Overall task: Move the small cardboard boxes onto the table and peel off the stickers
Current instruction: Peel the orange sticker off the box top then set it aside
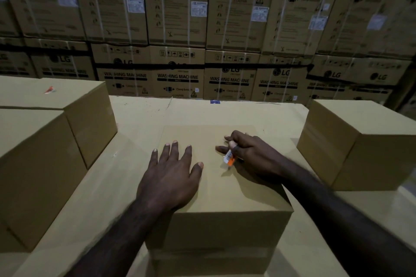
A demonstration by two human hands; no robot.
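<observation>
In front of you stands a small cardboard box, plain brown, with a smooth top and sharp edges; its front face is in shadow. It rests on the table, which is covered with flat brown cardboard. Your left hand lies flat on the top of this box, fingers straight and spread, pressing near the left edge. Your right hand is on the same top, to the right, and its fingers are curled and pinch a small sticker, white with an orange end. The sticker looks lifted from the cardboard, but the light is dim and I cannot tell if one end is attached.

Two more plain boxes stand at your left, touching each other, and the farther one carries a small orange scrap on its top. Another box stands at your right. Behind the table rises a wall of washing machine cartons, strapped with white bands.
</observation>
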